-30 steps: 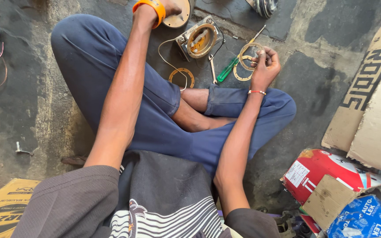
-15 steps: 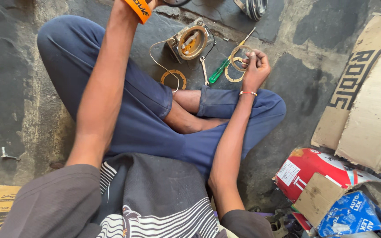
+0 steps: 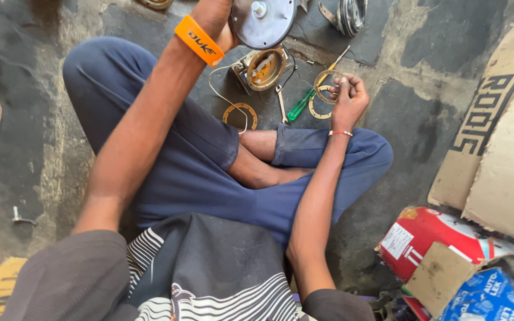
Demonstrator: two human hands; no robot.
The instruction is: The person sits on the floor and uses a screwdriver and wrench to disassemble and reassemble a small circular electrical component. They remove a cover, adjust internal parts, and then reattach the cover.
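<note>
The person sits cross-legged on a dark floor (image 3: 423,131). The left hand (image 3: 224,24) is raised at about 12 o'clock and closes on the edge of a round metal cover (image 3: 263,21). The cover has a small hub in its middle and is off the floor. The fingers are mostly hidden behind the cover, so I cannot tell how tightly they grip. An orange wristband (image 3: 197,40) sits on this wrist.

The right hand (image 3: 346,98), at about 1 o'clock, is half closed. Its fingertips pinch a thin brass ring (image 3: 326,77) just above the floor. A second flat ring (image 3: 316,110) lies just beside this hand, touching the floor.

Between the hands, a motor body (image 3: 263,68) with a copper coil lies open on the floor. A thin wire (image 3: 221,89) runs from it toward a flat gasket (image 3: 239,113) near the left knee. A green screwdriver (image 3: 304,101) and a small spanner (image 3: 282,107) lie between the body and the right hand.

As a judgement, the device seems to be taken apart: the cover is off and the rings are loose. The body is still open, and the tools are not in the hands.

At 4 o'clock there are cardboard (image 3: 495,148) and a red packet (image 3: 435,238).
</note>
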